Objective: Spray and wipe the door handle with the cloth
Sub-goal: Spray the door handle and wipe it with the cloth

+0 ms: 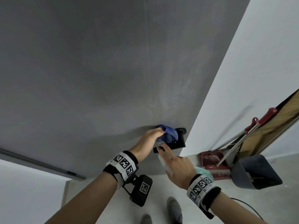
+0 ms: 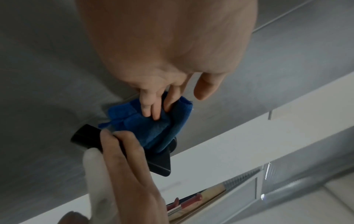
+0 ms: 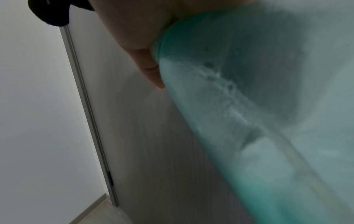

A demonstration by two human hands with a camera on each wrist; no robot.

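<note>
Head view: a person's left hand (image 1: 149,139) presses a bunched blue cloth (image 1: 168,135) against the black door handle (image 1: 178,143) on a grey door (image 1: 113,70), fingers curled over the fabric. The lever's long axis runs roughly level along the door face, its free end (image 2: 84,134) pointing away from the door's near edge, its base by the round black fitting (image 1: 182,130). The right hand (image 1: 179,168) grips a spray bottle, its whitish head (image 1: 165,162) and black nozzle (image 1: 156,150) aimed up at the handle, forefinger (image 1: 166,151) stretched along the top; the teal body (image 3: 249,121) fills the right wrist view. From the left wrist, the cloth (image 2: 153,125) wraps the lever's middle, with fingertips (image 2: 151,109) on it. Against the white wall (image 1: 242,78) at right lean a red-handled broom (image 1: 252,126) and grey dustpan (image 1: 257,172)
</note>
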